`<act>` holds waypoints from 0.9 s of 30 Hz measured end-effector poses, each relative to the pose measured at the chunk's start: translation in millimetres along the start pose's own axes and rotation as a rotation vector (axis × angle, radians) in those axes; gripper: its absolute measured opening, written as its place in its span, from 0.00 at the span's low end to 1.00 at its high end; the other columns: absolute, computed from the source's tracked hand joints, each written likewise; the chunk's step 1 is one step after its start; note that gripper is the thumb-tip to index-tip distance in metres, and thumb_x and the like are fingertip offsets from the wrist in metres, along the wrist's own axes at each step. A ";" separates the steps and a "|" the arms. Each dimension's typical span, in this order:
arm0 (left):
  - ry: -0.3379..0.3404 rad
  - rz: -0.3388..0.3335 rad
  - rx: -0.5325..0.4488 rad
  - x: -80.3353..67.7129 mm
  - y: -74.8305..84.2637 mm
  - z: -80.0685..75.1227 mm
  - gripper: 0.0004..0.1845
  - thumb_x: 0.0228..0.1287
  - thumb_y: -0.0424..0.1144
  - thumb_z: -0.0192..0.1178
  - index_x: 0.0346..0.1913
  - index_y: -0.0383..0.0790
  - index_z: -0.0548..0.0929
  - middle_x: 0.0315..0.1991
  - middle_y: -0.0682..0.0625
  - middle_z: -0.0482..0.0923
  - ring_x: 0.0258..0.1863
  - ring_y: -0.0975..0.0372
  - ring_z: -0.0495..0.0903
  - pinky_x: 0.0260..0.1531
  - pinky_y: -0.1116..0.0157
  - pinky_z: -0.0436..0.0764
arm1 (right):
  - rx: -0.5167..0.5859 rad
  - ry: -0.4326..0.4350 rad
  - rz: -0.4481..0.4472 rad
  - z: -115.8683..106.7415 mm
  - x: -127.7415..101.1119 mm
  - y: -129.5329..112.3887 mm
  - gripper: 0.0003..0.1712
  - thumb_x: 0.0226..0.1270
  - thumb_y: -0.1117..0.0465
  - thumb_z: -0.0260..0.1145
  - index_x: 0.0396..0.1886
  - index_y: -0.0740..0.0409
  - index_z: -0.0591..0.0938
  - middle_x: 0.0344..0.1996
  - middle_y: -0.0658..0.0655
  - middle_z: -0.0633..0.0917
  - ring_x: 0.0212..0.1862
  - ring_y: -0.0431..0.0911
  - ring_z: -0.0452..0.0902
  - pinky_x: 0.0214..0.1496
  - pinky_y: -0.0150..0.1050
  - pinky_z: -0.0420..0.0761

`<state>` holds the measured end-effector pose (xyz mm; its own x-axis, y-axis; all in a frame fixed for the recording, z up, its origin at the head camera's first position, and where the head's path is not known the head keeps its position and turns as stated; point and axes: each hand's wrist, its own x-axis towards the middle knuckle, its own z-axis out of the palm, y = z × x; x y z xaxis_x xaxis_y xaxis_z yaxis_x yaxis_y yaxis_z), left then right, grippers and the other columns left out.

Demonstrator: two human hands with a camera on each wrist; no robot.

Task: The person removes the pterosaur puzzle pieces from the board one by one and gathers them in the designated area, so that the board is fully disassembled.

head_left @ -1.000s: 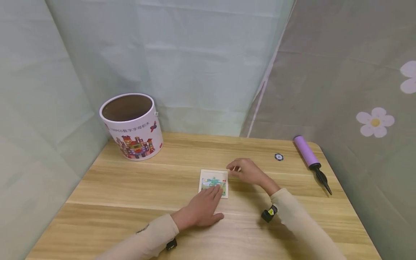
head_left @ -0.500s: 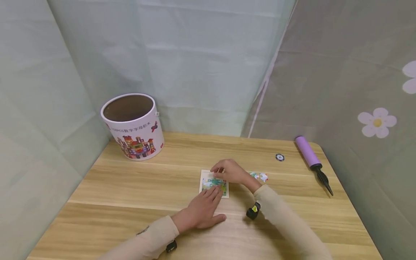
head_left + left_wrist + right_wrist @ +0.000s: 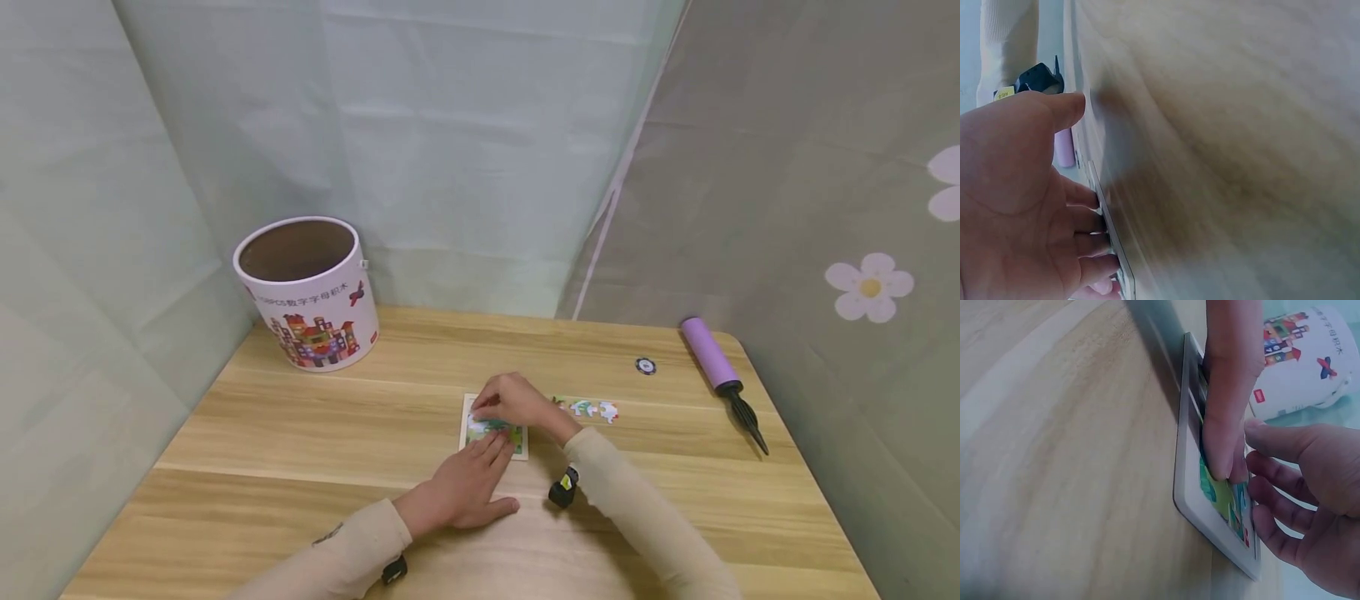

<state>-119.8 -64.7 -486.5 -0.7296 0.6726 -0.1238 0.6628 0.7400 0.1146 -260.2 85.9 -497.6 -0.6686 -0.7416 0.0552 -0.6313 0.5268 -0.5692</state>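
Centrally on the table (image 3: 262, 433) lies the puzzle tray (image 3: 522, 451), mostly hidden by both hands. Left hand (image 3: 465, 487) rests flat, fingers straight. Right hand (image 3: 513, 400) presses curled fingers down; any pinched piece is indiscernible.

I sit at a light wooden counter (image 3: 300, 433) with a rounded far corner on my right. Pale green fabric (image 3: 420, 150) hangs as a wall ahead of me and along my left, creased in soft folds. On my right the fabric turns grey (image 3: 787, 167), printed with white flowers (image 3: 867, 286) that have yellow centres. A pale seam runs down where the two cloths meet. The light is soft and even, with faint shadows on the wood grain.
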 end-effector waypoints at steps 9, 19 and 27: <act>-0.009 0.008 0.030 -0.4 -1.9 0.1 0.43 0.76 0.62 0.48 0.78 0.29 0.60 0.79 0.36 0.56 0.79 0.49 0.56 0.76 0.58 0.60 | 0.041 0.019 -0.008 6.5 -0.8 0.0 0.05 0.64 0.58 0.76 0.38 0.51 0.93 0.31 0.43 0.85 0.33 0.34 0.77 0.37 0.30 0.79; -0.050 0.006 0.027 0.9 -3.4 -0.5 0.46 0.74 0.65 0.49 0.79 0.30 0.58 0.80 0.37 0.53 0.80 0.50 0.53 0.77 0.59 0.57 | 0.128 0.034 0.088 11.0 -2.7 -0.3 0.04 0.61 0.58 0.78 0.36 0.48 0.93 0.33 0.42 0.86 0.38 0.35 0.80 0.43 0.32 0.81; -0.058 0.017 0.049 2.2 -4.0 -1.5 0.46 0.73 0.65 0.49 0.78 0.30 0.59 0.80 0.37 0.54 0.80 0.50 0.54 0.77 0.59 0.58 | 0.179 0.019 0.110 11.2 -4.1 1.8 0.03 0.65 0.58 0.76 0.38 0.47 0.92 0.36 0.42 0.88 0.38 0.34 0.81 0.44 0.32 0.82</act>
<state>-124.4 -66.2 -485.7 -0.7084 0.6826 -0.1796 0.6832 0.7270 0.0685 -254.2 85.2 -508.0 -0.7377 -0.6751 -0.0006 -0.4755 0.5203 -0.7093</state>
